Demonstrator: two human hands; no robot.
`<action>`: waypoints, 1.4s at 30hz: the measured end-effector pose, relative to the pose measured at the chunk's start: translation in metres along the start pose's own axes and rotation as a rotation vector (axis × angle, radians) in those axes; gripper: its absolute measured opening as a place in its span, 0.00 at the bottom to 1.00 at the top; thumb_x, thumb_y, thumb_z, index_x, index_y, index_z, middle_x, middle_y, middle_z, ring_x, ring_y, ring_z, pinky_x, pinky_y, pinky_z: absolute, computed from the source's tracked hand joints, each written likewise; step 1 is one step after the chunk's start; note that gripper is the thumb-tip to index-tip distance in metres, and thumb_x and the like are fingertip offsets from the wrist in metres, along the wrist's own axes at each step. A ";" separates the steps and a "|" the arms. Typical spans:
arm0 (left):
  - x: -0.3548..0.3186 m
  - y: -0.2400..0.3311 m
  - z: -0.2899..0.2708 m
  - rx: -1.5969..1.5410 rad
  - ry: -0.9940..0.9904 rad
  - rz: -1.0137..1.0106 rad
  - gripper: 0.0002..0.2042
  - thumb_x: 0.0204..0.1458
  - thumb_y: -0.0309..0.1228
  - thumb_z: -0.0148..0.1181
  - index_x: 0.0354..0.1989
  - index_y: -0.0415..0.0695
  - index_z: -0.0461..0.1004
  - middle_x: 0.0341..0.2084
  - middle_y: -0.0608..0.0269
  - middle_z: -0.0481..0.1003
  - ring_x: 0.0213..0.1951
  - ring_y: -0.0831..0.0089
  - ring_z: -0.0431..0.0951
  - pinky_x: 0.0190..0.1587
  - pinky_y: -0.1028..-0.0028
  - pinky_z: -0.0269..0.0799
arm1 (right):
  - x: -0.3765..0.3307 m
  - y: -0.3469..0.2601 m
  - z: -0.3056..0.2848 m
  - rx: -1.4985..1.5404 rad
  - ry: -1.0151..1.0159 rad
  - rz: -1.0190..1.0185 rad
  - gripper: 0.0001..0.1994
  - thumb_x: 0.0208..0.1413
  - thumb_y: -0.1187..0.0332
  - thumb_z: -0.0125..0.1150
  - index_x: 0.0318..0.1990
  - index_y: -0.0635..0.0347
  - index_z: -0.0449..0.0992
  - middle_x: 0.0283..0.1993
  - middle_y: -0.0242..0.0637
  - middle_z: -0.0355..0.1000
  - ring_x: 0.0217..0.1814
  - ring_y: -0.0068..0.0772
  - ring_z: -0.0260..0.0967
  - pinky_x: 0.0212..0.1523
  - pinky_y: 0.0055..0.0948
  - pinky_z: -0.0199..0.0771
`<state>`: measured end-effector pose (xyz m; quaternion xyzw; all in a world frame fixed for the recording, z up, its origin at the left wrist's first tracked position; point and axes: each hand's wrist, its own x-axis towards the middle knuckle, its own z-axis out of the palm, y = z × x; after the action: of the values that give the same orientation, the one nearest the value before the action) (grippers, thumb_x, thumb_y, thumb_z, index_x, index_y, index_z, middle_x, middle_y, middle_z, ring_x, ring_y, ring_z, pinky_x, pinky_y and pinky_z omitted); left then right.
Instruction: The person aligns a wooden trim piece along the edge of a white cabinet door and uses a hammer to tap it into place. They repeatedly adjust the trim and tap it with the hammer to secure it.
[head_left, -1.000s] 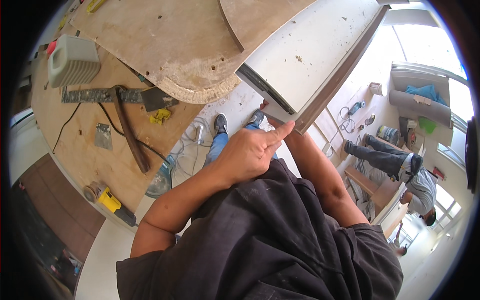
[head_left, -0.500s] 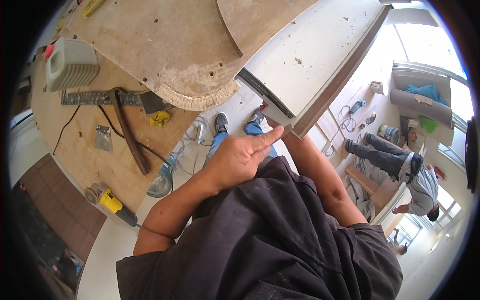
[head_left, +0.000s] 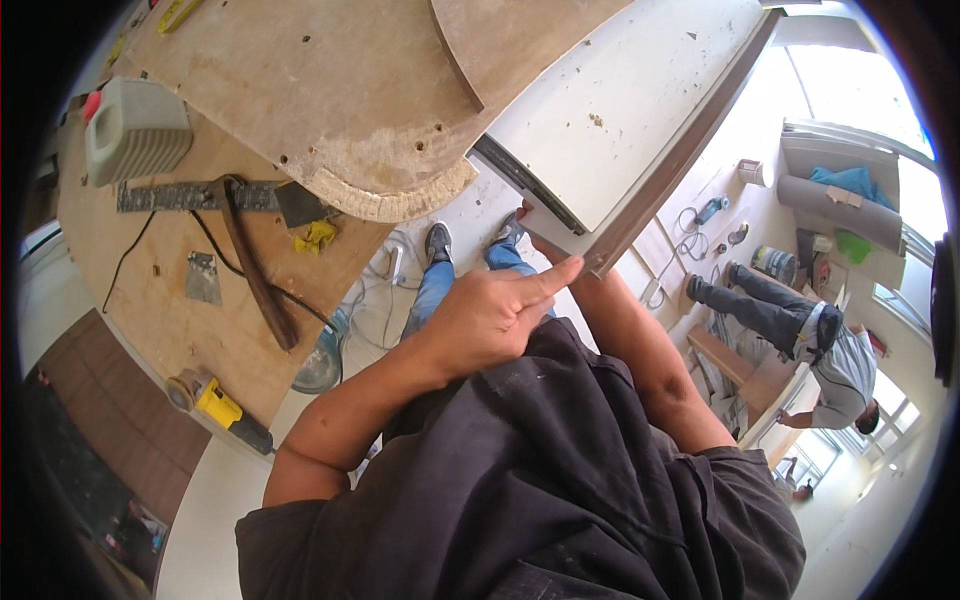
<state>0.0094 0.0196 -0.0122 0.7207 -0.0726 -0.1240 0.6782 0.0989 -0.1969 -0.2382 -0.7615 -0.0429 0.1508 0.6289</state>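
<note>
My left hand [head_left: 492, 312] is at the near corner of a white panel [head_left: 620, 130] with a dark brown edging strip [head_left: 690, 150]. Its index finger stretches to the strip's near end, while the other fingers curl in. Whatever those fingers may hold is hidden. My right forearm [head_left: 640, 350] passes beneath the panel. Only a bit of my right hand [head_left: 525, 209] shows past the panel's edge, beside a black metal rail [head_left: 530, 183]; its grip is hidden.
A curved plywood board [head_left: 370, 90] overlaps the workbench [head_left: 130, 250]. On the bench are a hammer [head_left: 250, 265], a plastic jug [head_left: 138, 130], a metal scraper plate [head_left: 203, 278] and a yellow power tool [head_left: 220, 405]. Cables [head_left: 390, 270] trail on the floor. Another person [head_left: 840, 370] works at right.
My left hand has shifted slightly right, its fingertip now against the strip's end. A dark sliver by that fingertip no longer shows. The person at right has moved an arm.
</note>
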 end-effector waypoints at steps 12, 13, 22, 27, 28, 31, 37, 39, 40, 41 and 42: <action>0.000 -0.005 0.001 0.003 0.022 0.016 0.25 0.62 0.22 0.61 0.69 0.50 0.74 0.30 0.47 0.80 0.30 0.59 0.79 0.38 0.66 0.76 | 0.000 -0.044 0.007 0.688 -0.022 0.239 0.13 0.64 0.67 0.63 0.55 0.54 0.75 0.47 0.31 0.76 0.47 0.29 0.76 0.41 0.34 0.83; 0.004 0.001 -0.002 0.053 -0.021 -0.017 0.25 0.62 0.20 0.61 0.69 0.49 0.74 0.34 0.48 0.82 0.31 0.67 0.80 0.40 0.71 0.75 | 0.000 -0.041 0.009 0.528 -0.010 0.163 0.14 0.62 0.68 0.64 0.54 0.54 0.75 0.47 0.31 0.76 0.47 0.29 0.76 0.41 0.33 0.83; 0.002 -0.006 0.004 0.075 0.025 0.098 0.27 0.61 0.19 0.62 0.70 0.51 0.74 0.25 0.52 0.77 0.25 0.69 0.74 0.35 0.71 0.74 | 0.002 -0.004 0.004 0.510 0.073 0.168 0.16 0.55 0.69 0.69 0.52 0.55 0.78 0.43 0.31 0.76 0.42 0.31 0.76 0.40 0.31 0.81; 0.007 -0.004 0.004 0.118 0.042 0.121 0.28 0.60 0.19 0.64 0.70 0.52 0.74 0.23 0.53 0.75 0.23 0.66 0.72 0.32 0.69 0.73 | 0.002 -0.051 0.005 1.052 0.080 0.502 0.17 0.57 0.66 0.68 0.53 0.55 0.76 0.40 0.32 0.76 0.41 0.32 0.76 0.40 0.33 0.82; 0.003 -0.004 0.004 0.102 0.039 0.118 0.28 0.60 0.19 0.64 0.70 0.52 0.74 0.22 0.53 0.74 0.23 0.65 0.72 0.32 0.69 0.73 | 0.004 -0.029 0.001 0.596 0.065 0.249 0.15 0.59 0.65 0.67 0.52 0.54 0.75 0.41 0.32 0.76 0.41 0.31 0.76 0.40 0.34 0.82; 0.000 0.001 0.004 0.138 0.032 0.085 0.28 0.60 0.20 0.64 0.70 0.52 0.74 0.22 0.53 0.74 0.23 0.64 0.72 0.32 0.68 0.73 | 0.005 0.014 -0.001 -0.218 0.031 -0.170 0.12 0.62 0.65 0.64 0.51 0.53 0.74 0.43 0.32 0.75 0.41 0.30 0.75 0.40 0.35 0.83; 0.004 -0.008 0.005 0.130 0.084 0.123 0.28 0.60 0.20 0.64 0.70 0.52 0.74 0.22 0.53 0.74 0.23 0.63 0.72 0.32 0.67 0.73 | 0.007 -0.042 0.001 0.991 -0.103 0.307 0.16 0.66 0.59 0.61 0.53 0.60 0.75 0.43 0.41 0.77 0.43 0.38 0.77 0.48 0.42 0.82; -0.001 -0.005 0.003 0.111 0.068 0.095 0.27 0.60 0.22 0.64 0.69 0.52 0.74 0.22 0.52 0.74 0.24 0.59 0.74 0.32 0.64 0.74 | 0.006 -0.058 0.010 1.071 0.120 0.577 0.12 0.62 0.65 0.65 0.51 0.53 0.74 0.41 0.29 0.75 0.39 0.29 0.75 0.38 0.36 0.84; -0.003 0.003 0.003 0.112 0.036 0.074 0.26 0.61 0.24 0.64 0.69 0.51 0.74 0.23 0.50 0.75 0.25 0.55 0.76 0.32 0.61 0.74 | 0.006 -0.036 0.004 0.578 0.099 0.281 0.12 0.64 0.63 0.63 0.51 0.52 0.74 0.42 0.29 0.75 0.39 0.29 0.76 0.38 0.36 0.84; -0.002 0.006 0.004 0.107 -0.006 0.056 0.25 0.61 0.27 0.64 0.68 0.50 0.75 0.24 0.49 0.76 0.26 0.52 0.77 0.32 0.58 0.74 | 0.007 0.009 -0.007 0.073 0.086 -0.001 0.11 0.66 0.60 0.61 0.51 0.52 0.74 0.42 0.29 0.76 0.39 0.29 0.76 0.37 0.37 0.84; 0.000 0.004 0.005 0.147 0.013 0.080 0.26 0.61 0.25 0.64 0.69 0.51 0.75 0.24 0.50 0.76 0.25 0.55 0.76 0.32 0.61 0.74 | 0.006 0.013 -0.005 0.060 0.055 -0.034 0.12 0.67 0.58 0.60 0.51 0.51 0.74 0.42 0.30 0.76 0.39 0.29 0.77 0.37 0.37 0.84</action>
<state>0.0084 0.0147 -0.0082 0.7657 -0.1059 -0.0867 0.6285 0.1046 -0.2025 -0.2516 -0.7454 -0.0340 0.1204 0.6548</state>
